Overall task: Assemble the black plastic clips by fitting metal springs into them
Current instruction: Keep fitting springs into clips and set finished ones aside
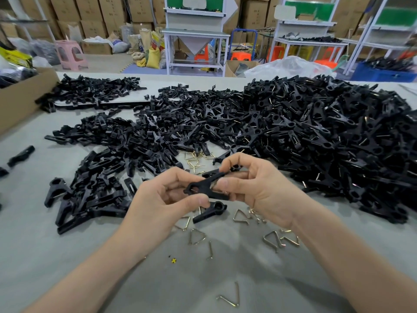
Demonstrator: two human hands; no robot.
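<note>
While your left hand (165,199) and right hand (257,184) both pinch the black clip (206,187) between them, just above the counter (67,256), keep its two halves lined up and steady so a metal spring (272,238) from those scattered beneath can seat squarely

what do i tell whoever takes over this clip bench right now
Hands: left hand and right hand both pinch one black clip above the table; whether its spring is seated cannot be seen.
Loose metal springs lie just below the hands.
Done: big pile of sprung clips on the right.
Left: pile of bare clip halves on the left.
</note>
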